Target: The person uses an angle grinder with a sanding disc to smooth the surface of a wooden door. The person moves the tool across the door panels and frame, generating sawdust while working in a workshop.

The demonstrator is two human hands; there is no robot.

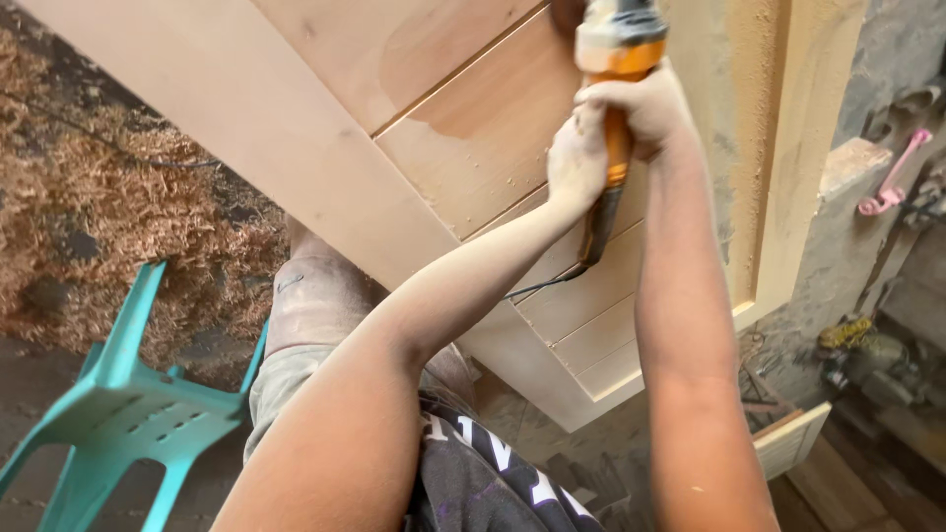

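An orange and grey hand-held power sander (618,59) rests on a pale wooden panelled door (463,128) that lies across the view. My right hand (645,103) grips the tool's orange body near its head. My left hand (576,163) holds the handle just below it. A dark cord (540,288) trails from the handle's end over the door. Both forearms are dusty. The tool's working face is hidden under its body.
A turquoise plastic stool (128,404) stands at lower left. Wood shavings (118,197) cover the ground at left. A pink clamp-like tool (892,177) and other tools (857,350) lie at right. A small wooden panel (793,438) sits under the door's corner.
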